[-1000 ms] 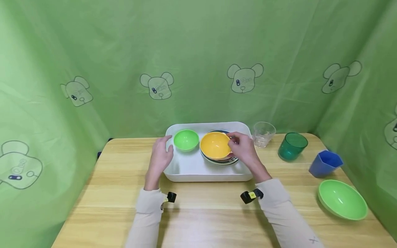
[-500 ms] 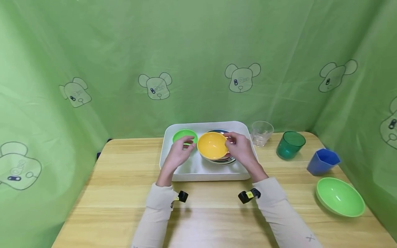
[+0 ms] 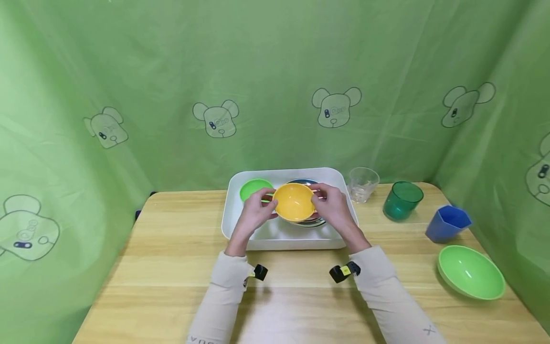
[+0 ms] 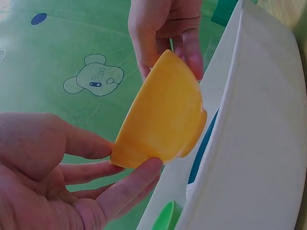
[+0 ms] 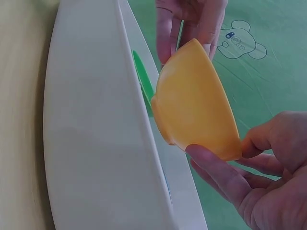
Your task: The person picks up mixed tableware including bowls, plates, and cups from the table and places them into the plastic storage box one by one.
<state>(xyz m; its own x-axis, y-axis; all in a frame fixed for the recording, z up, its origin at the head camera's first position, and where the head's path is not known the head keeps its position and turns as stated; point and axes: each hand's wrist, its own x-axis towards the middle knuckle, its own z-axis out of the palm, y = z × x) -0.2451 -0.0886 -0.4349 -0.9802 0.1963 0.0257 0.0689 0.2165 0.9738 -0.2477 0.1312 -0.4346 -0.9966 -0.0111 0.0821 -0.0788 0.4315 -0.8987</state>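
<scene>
A yellow bowl [image 3: 294, 203] is held up over the white tray [image 3: 275, 243], above the stacked plates [image 3: 320, 222]. My left hand [image 3: 254, 211] pinches its left edge, thumb on the rim and fingers against the outside, as the left wrist view shows on the bowl [image 4: 165, 112]. On the opposite edge my right hand [image 3: 333, 205] pinches the rim in the same manner; the right wrist view shows that hand [image 5: 273, 177] below the bowl [image 5: 196, 103]. A small green bowl [image 3: 253, 187] sits in the tray's left part, partly covered by my left hand.
Right of the tray stand a clear glass [image 3: 363, 185], a green cup [image 3: 402, 201] and a blue cup [image 3: 448, 224]. A larger green bowl [image 3: 471, 272] lies near the right edge of the wooden table [image 3: 163, 267]. A green curtain [image 3: 275, 57] hangs behind.
My left hand has moved right from the tray's left edge, past the small green bowl, and taken hold of the yellow bowl's left rim. The right hand has kept its hold.
</scene>
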